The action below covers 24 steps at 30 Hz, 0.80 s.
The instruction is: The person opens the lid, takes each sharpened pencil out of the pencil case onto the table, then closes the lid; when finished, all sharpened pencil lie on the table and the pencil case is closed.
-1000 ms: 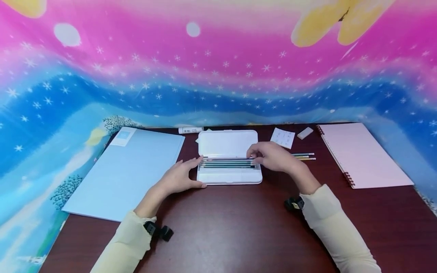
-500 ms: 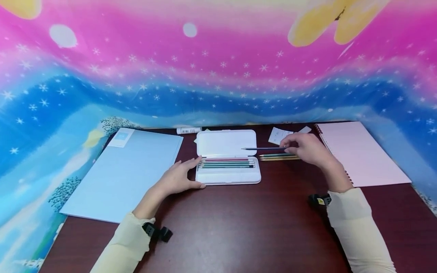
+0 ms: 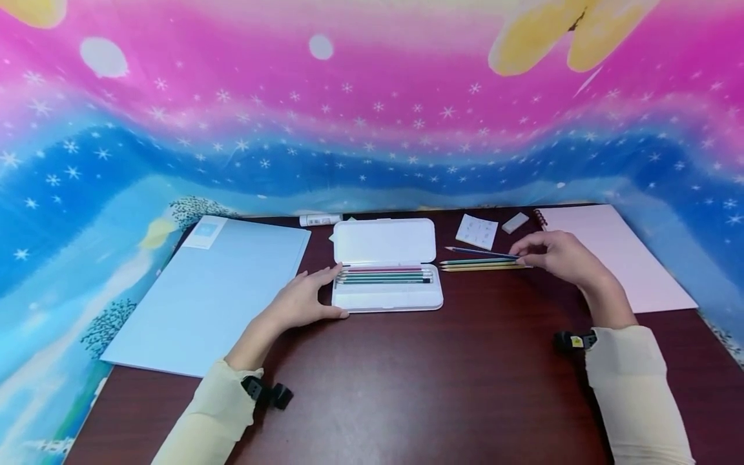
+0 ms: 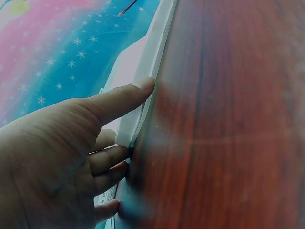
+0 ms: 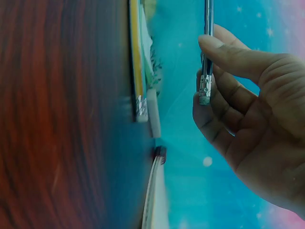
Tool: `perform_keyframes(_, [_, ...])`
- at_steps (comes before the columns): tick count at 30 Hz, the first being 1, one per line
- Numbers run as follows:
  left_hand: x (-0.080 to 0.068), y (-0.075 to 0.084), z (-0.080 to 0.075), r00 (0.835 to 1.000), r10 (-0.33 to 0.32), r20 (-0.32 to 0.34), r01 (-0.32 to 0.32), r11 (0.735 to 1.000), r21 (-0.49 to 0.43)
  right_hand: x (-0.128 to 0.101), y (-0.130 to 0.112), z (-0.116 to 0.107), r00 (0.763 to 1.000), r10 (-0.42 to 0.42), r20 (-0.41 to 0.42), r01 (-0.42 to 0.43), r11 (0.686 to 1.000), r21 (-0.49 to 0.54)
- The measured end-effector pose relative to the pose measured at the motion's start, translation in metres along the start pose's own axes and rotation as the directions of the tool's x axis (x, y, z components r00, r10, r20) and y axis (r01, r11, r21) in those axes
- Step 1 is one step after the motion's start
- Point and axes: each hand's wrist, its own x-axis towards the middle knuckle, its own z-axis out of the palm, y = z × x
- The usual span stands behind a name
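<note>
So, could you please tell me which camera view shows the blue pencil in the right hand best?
The head view: the whole blue pencil shows, pinched by the right hand. The right wrist view shows only its ferrule end; the left wrist view, a distant tip.

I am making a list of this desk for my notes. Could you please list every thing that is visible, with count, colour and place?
pencil case: 1, white, open, table centre
pencils in case: several, pink and green tones, lying in the tray
pencils on table: 2, green and yellow, right of the case
blue pencil: 1, held above those two
folder: 1, light blue, left
notebook: 1, pink, spiral-bound, right
eraser: 1, white, far edge
paper card: 1, white, beside the eraser
tube: 1, white, behind the case
table: 1, dark red-brown
left hand: rests against the case's left end
right hand: fingers pinch the blue pencil
</note>
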Motion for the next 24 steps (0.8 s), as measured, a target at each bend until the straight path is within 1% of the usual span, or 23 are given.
perform_keyframes(3, [0.000,-0.001,0.000,1.000,0.003,0.002,-0.003,1.000,0.001,-0.002,0.006,-0.002,0.999,0.021,0.030,-0.021,1.000,0.011])
perform_keyframes(8, [0.001,-0.001,0.001,1.000,0.007,-0.004,-0.007,1.000,0.004,-0.002,0.011,-0.002,0.998,0.035,0.042,-0.036,0.999,0.025])
perform_keyframes(14, [0.002,-0.001,0.000,1.000,0.010,0.000,-0.010,1.000,0.004,0.004,0.015,0.005,0.998,0.024,0.057,-0.025,1.000,0.004])
perform_keyframes(24, [0.002,-0.002,0.001,1.000,0.007,0.004,-0.008,1.000,0.012,0.008,0.015,0.011,0.994,0.062,0.095,-0.060,0.998,-0.021])
